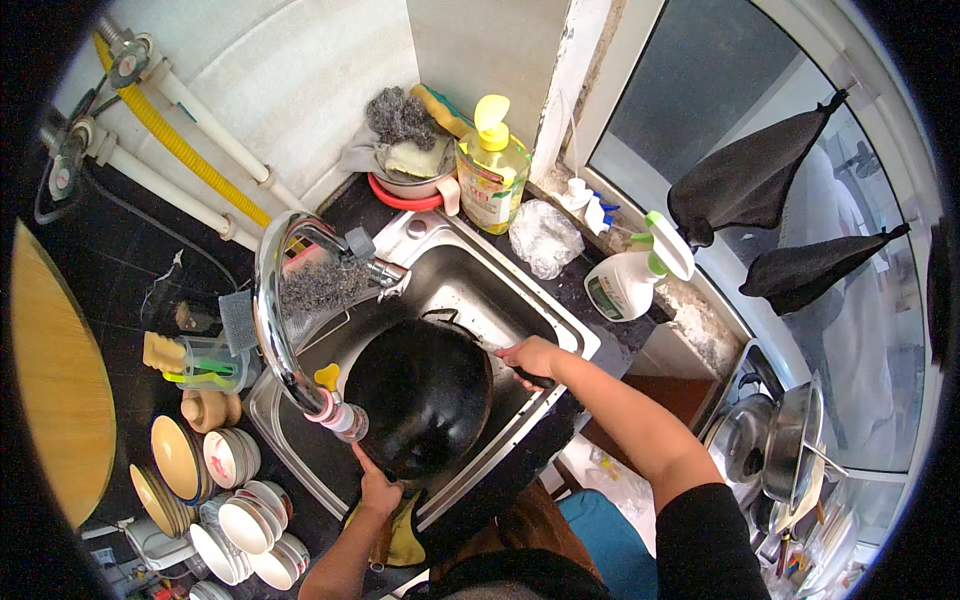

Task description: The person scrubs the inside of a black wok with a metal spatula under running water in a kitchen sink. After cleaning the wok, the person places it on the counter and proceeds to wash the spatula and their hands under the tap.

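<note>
A black wok (418, 395) rests in the steel sink (545, 318), its small loop handle pointing to the far side. My left hand (378, 492) closes round the wok's near handle, with one finger stretched toward the faucet's end. Brown wood shows below this hand. My right hand (532, 362) grips a black-handled tool (538, 380) at the wok's right rim. A short pale metal part shows beyond the fingers; the tool's kind is unclear. The curved chrome faucet (265, 310) arches over the sink's left side, its spout end close above the wok.
Stacked bowls (250, 525) and plates (165, 500) crowd the left counter. Behind the sink stand a yellow-capped soap bottle (492, 175), a crumpled plastic bag (545, 240) and a spray bottle (625, 280). A steel scrubber (320, 285) sits by the faucet. Pots (790, 440) stand at right.
</note>
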The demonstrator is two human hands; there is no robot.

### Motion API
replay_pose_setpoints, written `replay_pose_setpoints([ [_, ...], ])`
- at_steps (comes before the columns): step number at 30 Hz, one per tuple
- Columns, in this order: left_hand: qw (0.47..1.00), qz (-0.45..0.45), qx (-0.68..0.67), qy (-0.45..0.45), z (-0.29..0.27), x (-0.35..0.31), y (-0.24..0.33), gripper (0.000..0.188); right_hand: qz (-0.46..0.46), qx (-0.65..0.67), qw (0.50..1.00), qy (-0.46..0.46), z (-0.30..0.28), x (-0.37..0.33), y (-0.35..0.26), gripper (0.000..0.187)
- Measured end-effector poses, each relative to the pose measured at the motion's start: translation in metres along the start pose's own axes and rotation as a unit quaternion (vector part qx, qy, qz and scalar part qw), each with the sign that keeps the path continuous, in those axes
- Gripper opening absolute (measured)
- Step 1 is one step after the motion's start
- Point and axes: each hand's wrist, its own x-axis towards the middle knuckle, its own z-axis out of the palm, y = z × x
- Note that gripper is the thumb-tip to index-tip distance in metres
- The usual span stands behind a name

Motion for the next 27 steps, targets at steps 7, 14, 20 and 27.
replay_pose_setpoints([
  [7,0.998,0.052,0.009,0.028,0.002,0.005,-0.016,0.11,-0.081,-0.035,0.996,0.01,0.014,-0.008,0.011,0.035],
  [14,0.986,0.087,0.103,0.099,-0.002,-0.019,0.01,0.099,-0.09,0.043,0.995,-0.021,0.022,-0.005,0.027,0.044],
  [20,0.958,0.051,-0.223,0.174,0.024,-0.019,-0.013,0.058,-0.094,0.03,0.995,-0.014,0.03,-0.007,0.026,0.048],
  [27,0.946,-0.203,-0.002,0.252,0.027,0.009,0.009,0.052,-0.064,-0.023,0.997,-0.022,0.023,-0.019,0.019,0.048],
])
